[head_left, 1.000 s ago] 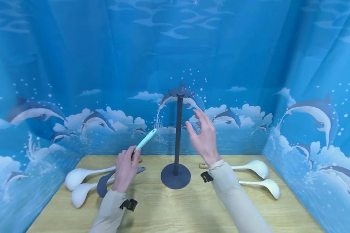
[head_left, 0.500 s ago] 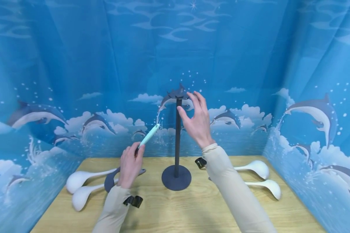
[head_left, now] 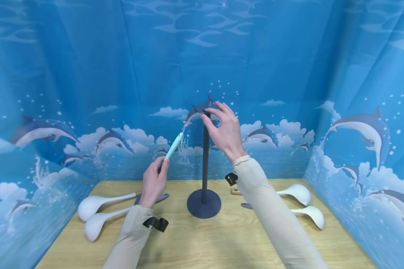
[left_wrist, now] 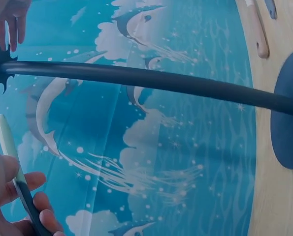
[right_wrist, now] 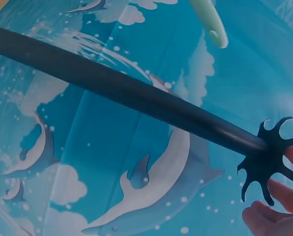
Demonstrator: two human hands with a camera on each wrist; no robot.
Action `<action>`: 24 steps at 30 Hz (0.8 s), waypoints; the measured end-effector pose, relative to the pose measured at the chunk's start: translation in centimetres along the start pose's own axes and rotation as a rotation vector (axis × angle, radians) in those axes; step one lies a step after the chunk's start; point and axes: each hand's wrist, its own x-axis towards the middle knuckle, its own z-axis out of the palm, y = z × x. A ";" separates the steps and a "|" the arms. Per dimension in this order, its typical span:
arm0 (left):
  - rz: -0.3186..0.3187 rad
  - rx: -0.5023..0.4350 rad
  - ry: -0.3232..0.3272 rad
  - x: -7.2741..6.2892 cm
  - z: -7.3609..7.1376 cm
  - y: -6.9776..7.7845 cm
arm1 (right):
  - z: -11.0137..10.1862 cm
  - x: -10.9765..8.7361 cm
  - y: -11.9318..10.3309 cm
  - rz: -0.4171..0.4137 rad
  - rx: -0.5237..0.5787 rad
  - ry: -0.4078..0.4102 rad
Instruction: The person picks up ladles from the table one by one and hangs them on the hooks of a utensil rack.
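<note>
My left hand grips a dark ladle by its mint-green handle, which points up and right, left of a black utensil stand. My arm hides the ladle's bowl. At the top of the stand my right hand holds the crown of curved hooks between thumb and fingers; part of that grip is out of the right wrist view. The handle's end stays apart from the hooks. Nothing hangs on the hooks in view.
Two white ladles lie at the left of the wooden table, partly behind the left hand. Two more white ladles lie at the right, partly behind the right arm. A dolphin-print curtain surrounds the table.
My right hand has risen and moved left to the stand's top, its fingers drawing in at the hooks. The left hand has lifted the ladle up and right, towards the stand.
</note>
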 end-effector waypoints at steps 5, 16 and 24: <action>-0.011 -0.037 0.005 0.5 0.0 0.7 | 0.1 0.6 0.1 0.001 -0.054 -0.060; 0.036 -0.127 0.036 1.9 0.3 2.8 | 0.1 1.4 -0.6 0.021 -0.085 -0.052; 0.036 -0.179 0.042 3.2 0.6 4.1 | -0.3 1.6 -0.4 0.006 -0.021 -0.038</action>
